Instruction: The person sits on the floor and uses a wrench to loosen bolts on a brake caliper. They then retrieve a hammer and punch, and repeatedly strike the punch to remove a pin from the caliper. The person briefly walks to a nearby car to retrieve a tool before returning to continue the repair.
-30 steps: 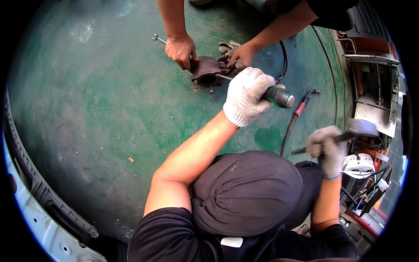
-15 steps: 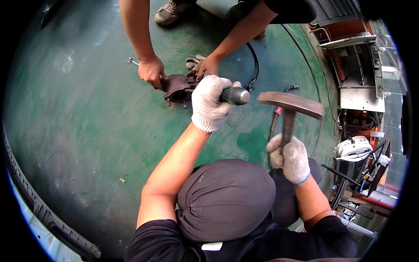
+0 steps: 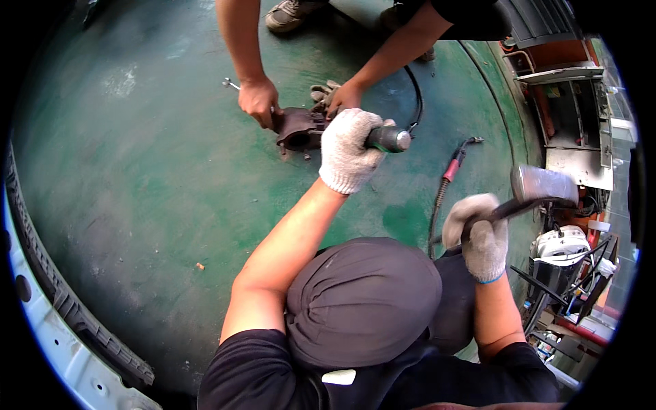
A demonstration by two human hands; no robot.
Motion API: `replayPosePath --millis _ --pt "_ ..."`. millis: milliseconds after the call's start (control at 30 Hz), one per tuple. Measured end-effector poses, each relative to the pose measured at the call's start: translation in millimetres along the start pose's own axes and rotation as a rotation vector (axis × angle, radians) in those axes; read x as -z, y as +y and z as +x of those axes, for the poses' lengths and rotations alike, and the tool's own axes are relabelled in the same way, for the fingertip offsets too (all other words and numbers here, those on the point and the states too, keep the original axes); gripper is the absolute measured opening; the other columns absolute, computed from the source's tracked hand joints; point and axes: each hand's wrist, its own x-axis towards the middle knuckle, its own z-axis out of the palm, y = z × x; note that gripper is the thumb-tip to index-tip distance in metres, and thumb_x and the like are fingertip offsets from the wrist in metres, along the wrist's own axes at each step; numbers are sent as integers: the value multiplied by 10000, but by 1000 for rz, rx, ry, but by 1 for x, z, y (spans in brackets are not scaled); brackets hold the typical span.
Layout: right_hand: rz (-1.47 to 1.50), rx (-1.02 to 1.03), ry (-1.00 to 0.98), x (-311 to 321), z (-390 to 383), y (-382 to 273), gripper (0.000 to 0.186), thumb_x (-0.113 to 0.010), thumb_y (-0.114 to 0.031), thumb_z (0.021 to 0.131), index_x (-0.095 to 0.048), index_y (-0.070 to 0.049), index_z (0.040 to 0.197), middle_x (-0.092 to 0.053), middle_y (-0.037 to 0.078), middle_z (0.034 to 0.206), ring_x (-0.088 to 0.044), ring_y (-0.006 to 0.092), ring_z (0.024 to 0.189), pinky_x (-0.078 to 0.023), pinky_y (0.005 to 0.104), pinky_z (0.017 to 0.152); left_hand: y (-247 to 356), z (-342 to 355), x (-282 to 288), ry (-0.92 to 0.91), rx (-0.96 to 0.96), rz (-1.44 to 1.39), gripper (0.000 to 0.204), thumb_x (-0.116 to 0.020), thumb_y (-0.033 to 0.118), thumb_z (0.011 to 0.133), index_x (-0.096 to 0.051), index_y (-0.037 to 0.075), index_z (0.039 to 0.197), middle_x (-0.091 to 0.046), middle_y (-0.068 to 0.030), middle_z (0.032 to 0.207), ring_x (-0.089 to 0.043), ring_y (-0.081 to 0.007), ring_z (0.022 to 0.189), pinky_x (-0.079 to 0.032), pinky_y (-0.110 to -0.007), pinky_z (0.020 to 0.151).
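Note:
My left hand (image 3: pixel 350 150), in a white knit glove, is closed round a screwdriver (image 3: pixel 389 139) with a thick black-and-green handle and a metal end cap; its blade is hidden. Just beyond it lies a rusty brown metal casting (image 3: pixel 295 123) with a round opening. A co-worker's hand (image 3: pixel 258 101) grips its left end, and their other hand (image 3: pixel 345 98) is at its right side beside a grey glove (image 3: pixel 321 94). My right hand (image 3: pixel 486 242), also gloved, grips a hammer (image 3: pixel 544 184) raised off to the right, apart from the screwdriver.
On the green floor lie a torch with a red grip (image 3: pixel 451 171) and its cable, and a black hose (image 3: pixel 418 96). A small wrench (image 3: pixel 231 84) sticks out left of the casting. Metal cabinets (image 3: pixel 581 164) and stacked gear stand right; a pale blue panel (image 3: pixel 41 328) lies left.
My right hand has swung the hammer right, away from the screwdriver, and its head has turned. The whole view has shifted slightly; my left hand keeps its place by the casting.

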Motion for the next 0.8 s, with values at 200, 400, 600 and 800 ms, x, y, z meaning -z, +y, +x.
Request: replayPosePath --millis 200,400,600,800 --pt "-355 -227 98 -17 -6 15 205 -605 -201 1057 -664 -5 1064 -576 -11 750 -514 71 650 -435 255 610 8 3 0 4 32 -1 209 -873 104 790 -680 92 871 -652 -116 777 -649 -361 727 -526 -444 680" --pt "-498 -228 166 8 1 -31 240 -596 -269 1057 -687 -48 1036 -580 -14 785 -546 98 705 -453 303 629 5 3 2 23 32 7 211 -881 124 777 -687 94 853 -667 -114 786 -660 -361 742 -533 -447 687" --pt "140 52 110 7 -8 -12 242 -591 -268 1057 -697 -60 993 -594 -2 742 -597 130 726 -509 324 672 6 1 -5 -10 68 -13 176 -849 123 782 -708 89 882 -691 -128 844 -681 -386 780 -549 -449 705" --pt "-156 -430 230 -28 0 19 252 -581 -295 1073 -612 -63 982 -505 1 639 -484 121 527 -389 308 482 -37 -48 9 63 355 27 188 -831 157 886 -676 58 848 -639 -99 750 -627 -248 670 -533 -367 680"
